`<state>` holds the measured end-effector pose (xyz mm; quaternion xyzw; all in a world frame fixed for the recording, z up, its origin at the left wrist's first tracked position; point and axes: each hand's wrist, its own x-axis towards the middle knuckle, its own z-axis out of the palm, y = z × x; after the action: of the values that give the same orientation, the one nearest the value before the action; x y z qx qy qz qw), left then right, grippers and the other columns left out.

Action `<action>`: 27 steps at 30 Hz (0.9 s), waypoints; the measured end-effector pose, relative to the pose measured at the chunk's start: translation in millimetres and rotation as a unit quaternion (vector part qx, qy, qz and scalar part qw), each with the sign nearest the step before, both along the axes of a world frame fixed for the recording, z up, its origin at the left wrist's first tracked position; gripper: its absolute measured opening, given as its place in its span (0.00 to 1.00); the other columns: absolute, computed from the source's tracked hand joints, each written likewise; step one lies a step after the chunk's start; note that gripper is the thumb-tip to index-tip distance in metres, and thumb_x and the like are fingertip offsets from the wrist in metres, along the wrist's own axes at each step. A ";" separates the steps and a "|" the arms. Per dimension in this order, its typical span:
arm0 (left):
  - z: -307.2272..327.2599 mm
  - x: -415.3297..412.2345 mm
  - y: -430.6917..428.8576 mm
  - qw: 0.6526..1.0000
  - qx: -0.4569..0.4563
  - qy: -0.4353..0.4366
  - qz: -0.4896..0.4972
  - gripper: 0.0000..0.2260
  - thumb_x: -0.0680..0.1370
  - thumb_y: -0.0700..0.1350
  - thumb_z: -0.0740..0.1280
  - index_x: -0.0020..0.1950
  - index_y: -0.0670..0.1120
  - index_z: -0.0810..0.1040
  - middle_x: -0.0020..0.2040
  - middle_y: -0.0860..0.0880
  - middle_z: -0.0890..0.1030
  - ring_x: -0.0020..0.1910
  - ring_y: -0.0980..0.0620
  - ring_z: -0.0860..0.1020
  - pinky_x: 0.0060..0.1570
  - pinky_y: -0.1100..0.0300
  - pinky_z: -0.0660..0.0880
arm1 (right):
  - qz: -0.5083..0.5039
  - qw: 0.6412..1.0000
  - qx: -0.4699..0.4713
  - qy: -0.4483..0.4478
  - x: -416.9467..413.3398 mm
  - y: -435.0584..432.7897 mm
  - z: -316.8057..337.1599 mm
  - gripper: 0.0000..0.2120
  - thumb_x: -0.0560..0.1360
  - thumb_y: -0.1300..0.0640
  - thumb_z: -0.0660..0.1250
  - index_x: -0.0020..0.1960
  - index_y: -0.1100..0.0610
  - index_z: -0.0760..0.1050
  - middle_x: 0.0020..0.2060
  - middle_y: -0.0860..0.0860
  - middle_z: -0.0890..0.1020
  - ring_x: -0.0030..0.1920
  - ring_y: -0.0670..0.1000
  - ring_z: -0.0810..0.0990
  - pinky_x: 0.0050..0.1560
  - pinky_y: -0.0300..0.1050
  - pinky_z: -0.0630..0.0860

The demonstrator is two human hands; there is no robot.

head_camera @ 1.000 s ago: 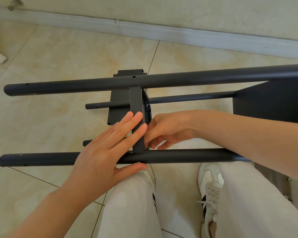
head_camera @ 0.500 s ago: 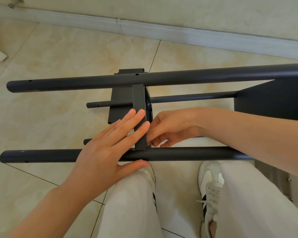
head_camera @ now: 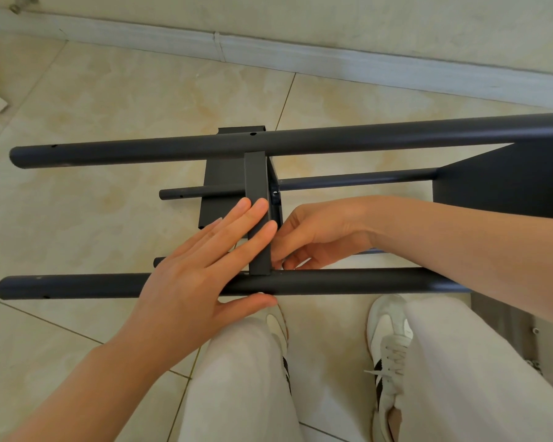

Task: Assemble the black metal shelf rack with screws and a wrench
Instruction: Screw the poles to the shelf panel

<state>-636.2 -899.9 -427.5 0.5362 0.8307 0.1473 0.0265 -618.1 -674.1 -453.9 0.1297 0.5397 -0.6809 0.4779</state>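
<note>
1. Step in hand, as judged: joining the middle shelf panel (head_camera: 256,186) to the near tube (head_camera: 348,282) of the black metal shelf rack (head_camera: 396,132). A screw is probably being started by finger. No wrench is in view.
2. Left grip (head_camera: 198,275): fingers straight and together, pressed flat on the panel's upper edge. The thumb is spread under the near tube.
3. Right grip (head_camera: 316,237): just right of the left grip's fingertips, with its fingers curled into the corner where panel meets tube. Whether they pinch a screw cannot be told, as the fingertips hide it.
4. Method advised:
   - Hold the panel square with the left grip so the holes line up.
   - Turn the screw in loosely by hand first.
   - Use the wrench only once the thread catches cleanly, since a tilted panel risks cross-threading.
5. Rack, position: on its side on the tiled floor (head_camera: 109,106), directly beneath both grips.
6. Rack, appearance:
   - Finish is matte black throughout.
   - The far tube (head_camera: 141,151) lies beyond the grips, parallel to the near one.
   - Small holes show near the tubes' left ends.
   - Lower tubes (head_camera: 348,181) sit under the panel.
   - A fitted shelf (head_camera: 508,186) stands well right of the right grip.
   - A small fastener (head_camera: 274,194) sits on the panel's right face, just beyond the right grip.
</note>
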 end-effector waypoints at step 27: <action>-0.5 -1.8 -0.4 1.000 0.002 0.006 -0.005 0.32 0.77 0.63 0.61 0.77 0.48 0.65 0.79 0.50 0.63 0.80 0.54 0.57 0.77 0.63 0.53 | 0.003 1.000 0.025 0.016 -2.0 -1.5 -0.7 0.04 0.77 0.63 0.69 0.45 0.62 0.82 0.39 0.55 0.83 0.42 0.51 0.79 0.48 0.43 0.79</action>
<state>-638.0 -900.4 -428.0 0.5415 0.8276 0.1460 0.0215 -620.1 -675.6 -454.5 0.1297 0.5646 -0.6675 0.4678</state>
